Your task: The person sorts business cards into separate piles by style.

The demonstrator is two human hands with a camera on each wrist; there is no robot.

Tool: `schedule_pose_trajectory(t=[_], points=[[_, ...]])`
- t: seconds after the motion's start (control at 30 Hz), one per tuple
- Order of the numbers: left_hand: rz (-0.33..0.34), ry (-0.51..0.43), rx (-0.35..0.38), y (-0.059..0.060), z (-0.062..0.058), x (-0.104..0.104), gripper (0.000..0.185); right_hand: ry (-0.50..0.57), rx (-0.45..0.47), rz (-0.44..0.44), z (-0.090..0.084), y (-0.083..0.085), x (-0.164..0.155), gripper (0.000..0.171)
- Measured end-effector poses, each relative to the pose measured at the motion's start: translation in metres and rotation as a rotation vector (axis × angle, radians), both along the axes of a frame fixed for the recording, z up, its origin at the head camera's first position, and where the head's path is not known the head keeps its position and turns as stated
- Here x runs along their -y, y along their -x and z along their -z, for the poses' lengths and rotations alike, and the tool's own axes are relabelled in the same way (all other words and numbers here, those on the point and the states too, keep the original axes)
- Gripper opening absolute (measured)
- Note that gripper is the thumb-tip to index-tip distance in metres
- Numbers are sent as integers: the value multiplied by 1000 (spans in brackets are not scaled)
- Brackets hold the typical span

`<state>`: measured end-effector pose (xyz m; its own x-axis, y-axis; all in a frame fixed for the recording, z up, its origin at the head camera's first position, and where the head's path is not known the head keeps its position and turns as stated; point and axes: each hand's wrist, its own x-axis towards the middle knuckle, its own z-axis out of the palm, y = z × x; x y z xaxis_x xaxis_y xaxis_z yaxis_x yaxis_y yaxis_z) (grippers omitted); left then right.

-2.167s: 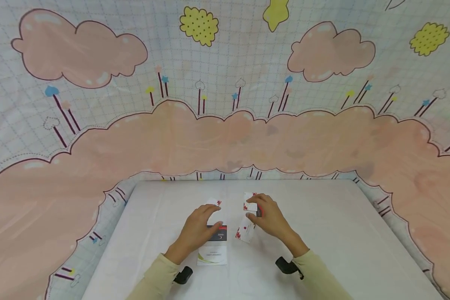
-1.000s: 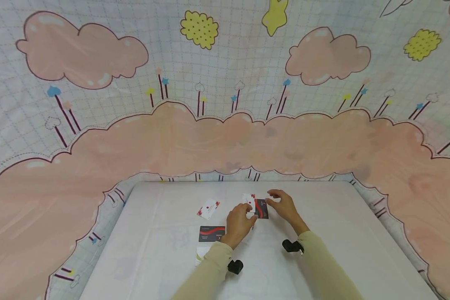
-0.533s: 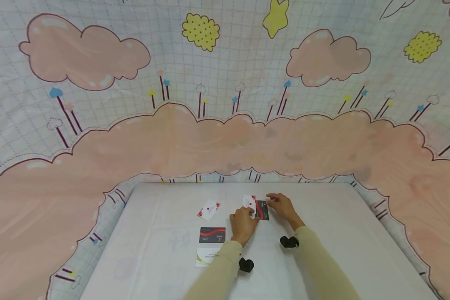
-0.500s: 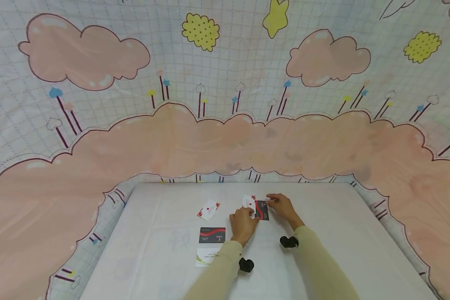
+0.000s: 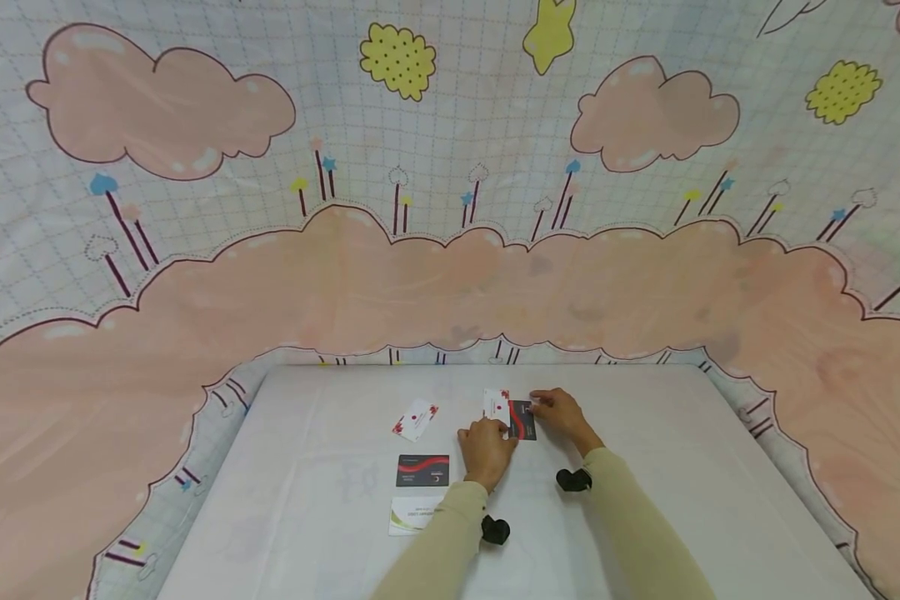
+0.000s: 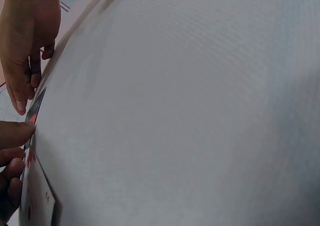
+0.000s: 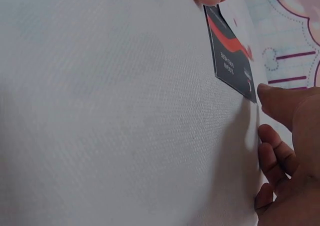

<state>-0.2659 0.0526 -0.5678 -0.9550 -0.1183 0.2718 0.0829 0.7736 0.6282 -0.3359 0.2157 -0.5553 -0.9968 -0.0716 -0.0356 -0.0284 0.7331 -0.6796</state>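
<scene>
Both hands meet over one dark card with a red wave [image 5: 523, 419], lying flat near the far middle of the white worktop [image 5: 645, 517]. The left hand [image 5: 486, 443] has a fingertip on its near edge, other fingers curled; the right hand [image 5: 562, 414] touches its far end with straightish fingers. A white red-spotted card [image 5: 497, 404] lies just beside it. Further left lie another spotted card [image 5: 415, 418], a second dark card [image 5: 423, 471] and a white-and-green card [image 5: 414, 515].
</scene>
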Motion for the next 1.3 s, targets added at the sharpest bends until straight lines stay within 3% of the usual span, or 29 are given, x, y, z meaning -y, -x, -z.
schedule_pose_trajectory(t=[0.33, 0.53, 1.03, 1.3], points=[[4, 28, -32, -3, 0, 0, 21, -116, -31, -23, 0, 0, 2, 30], [-6, 6, -25, -2, 2, -2, 20, -128, -29, -32, 1, 1, 2, 27], [-9, 20, -27, -2, 5, -3, 20, -99, -57, -49, -1, -4, -3, 26], [-4, 11, -30, -4, 4, -4, 21, -42, 9, -35, 0, -8, -11, 36]])
